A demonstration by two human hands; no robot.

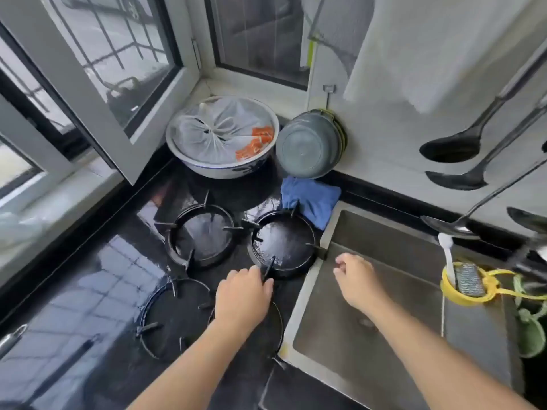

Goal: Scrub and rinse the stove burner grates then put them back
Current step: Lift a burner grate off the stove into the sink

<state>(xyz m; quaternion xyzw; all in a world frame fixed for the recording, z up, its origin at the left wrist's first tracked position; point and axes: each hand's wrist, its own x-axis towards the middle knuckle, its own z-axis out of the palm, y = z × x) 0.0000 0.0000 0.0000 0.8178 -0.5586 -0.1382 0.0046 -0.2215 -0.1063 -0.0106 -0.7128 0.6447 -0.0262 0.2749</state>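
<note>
Several black burner grates lie wet on the black countertop (88, 291). Two heavy ring grates sit at the back, the left grate (180, 250) and the right grate (296, 270) beside the sink. A thin ring grate (145, 315) lies nearer, and another thin ring (279, 321) is mostly hidden under my left arm. My left hand (241, 297) pinches the near prong of the right grate. My right hand (356, 281) hovers over the sink's left edge, its fingers loosely curled and holding nothing.
The steel sink (299, 303) is to the right, with a yellow holder and brush (467, 284) at its far side. A blue cloth (313, 196), a white bowl with a plastic bag (222, 137) and grey bowls (307, 143) stand behind. Ladles (453, 147) hang on the right wall. An open window sash (97, 93) juts over the counter.
</note>
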